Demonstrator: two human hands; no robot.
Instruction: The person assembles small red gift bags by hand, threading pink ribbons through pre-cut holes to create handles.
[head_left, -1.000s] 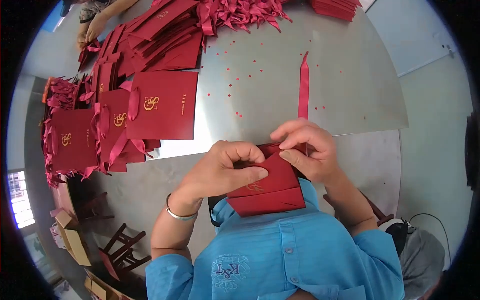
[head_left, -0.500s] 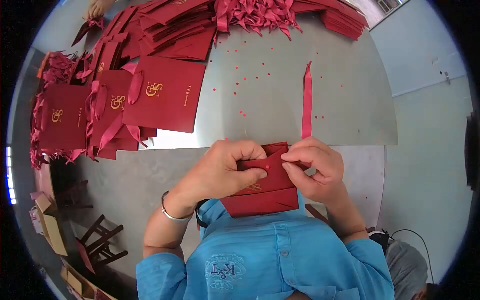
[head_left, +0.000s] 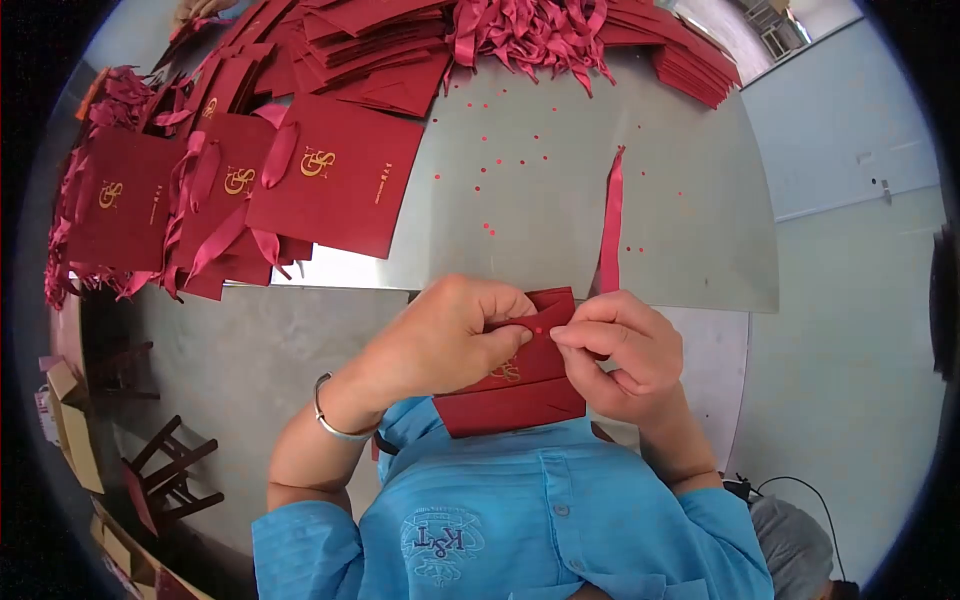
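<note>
A small dark red paper bag (head_left: pixel 510 398) with gold lettering is held in front of my blue shirt, at the table's near edge. My left hand (head_left: pixel 445 335) grips its upper edge, thumb on the front and fingers inside the opening. My right hand (head_left: pixel 625 350) is closed in a pinch at the bag's upper right, beside a small bright red spot on its front. What the fingertips pinch is too small to tell. A pink-red ribbon (head_left: pixel 614 215) lies on the table and runs down behind my right hand.
Finished-looking red bags with ribbon handles (head_left: pixel 340 175) lie at the left of the metal table (head_left: pixel 700 240). Stacked bags (head_left: pixel 375 50) and a ribbon pile (head_left: pixel 530 35) are at the back. Small red dots are scattered about. Another person's hand (head_left: pixel 205 10) is at the top left. A wooden stool (head_left: pixel 170 475) stands below left.
My right fingertips have shifted slightly left along the bag, closer to the red spot. The view has moved a little. My left hand keeps its grip on the bag.
</note>
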